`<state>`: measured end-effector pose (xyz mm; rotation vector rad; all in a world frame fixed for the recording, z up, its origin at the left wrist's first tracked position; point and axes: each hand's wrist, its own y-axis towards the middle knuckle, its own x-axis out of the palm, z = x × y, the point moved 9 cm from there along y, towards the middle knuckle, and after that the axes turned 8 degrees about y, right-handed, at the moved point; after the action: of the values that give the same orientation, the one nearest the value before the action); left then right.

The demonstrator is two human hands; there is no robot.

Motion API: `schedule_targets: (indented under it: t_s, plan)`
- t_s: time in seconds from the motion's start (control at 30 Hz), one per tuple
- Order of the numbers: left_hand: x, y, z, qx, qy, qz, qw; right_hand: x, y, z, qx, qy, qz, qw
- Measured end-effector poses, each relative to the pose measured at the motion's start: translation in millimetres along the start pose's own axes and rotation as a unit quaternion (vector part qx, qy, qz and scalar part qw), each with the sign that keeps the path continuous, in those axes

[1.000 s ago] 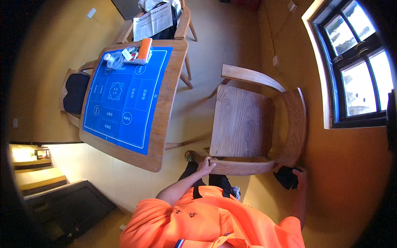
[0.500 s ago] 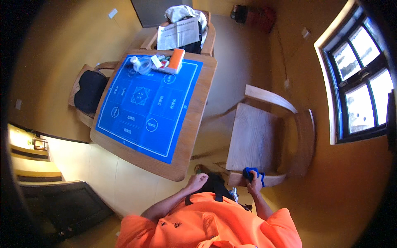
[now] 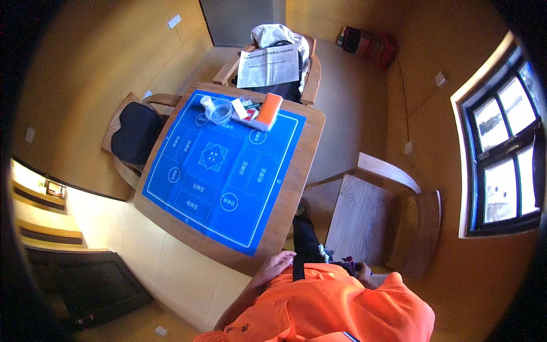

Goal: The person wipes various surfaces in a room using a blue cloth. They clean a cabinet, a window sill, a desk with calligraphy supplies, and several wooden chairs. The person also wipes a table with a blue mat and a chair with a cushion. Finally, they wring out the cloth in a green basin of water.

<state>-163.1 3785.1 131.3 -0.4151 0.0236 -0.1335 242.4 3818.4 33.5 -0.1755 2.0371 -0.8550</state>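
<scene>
Head view: your left hand (image 3: 277, 265) rests open, empty, by the counter (image 3: 296, 188) near corner; right hand (image 3: 360, 269) looks hidden, grip unclear; it may bump the chair (image 3: 364, 219).

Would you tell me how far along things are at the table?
Done: the light wooden armchair stands apart from the square wooden table. In hand: right hand at its seat edge, left hand at the table's rim. Left: the orange box and clear cup on the blue mat.
</scene>
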Motion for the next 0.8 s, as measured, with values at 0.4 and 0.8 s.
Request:
schedule_targets:
  t_s: [0.4, 0.8]
  plan:
    - [-10, 157, 64, -0.084, -0.002, -0.028, 0.996, -167, 197, -447, -0.423, 0.148, -0.065, 0.892]
    - [-50, 249, 126, -0.011, -0.058, 0.058, 0.997, -158, 344, -655, -0.452, 0.028, 0.029, 0.891]
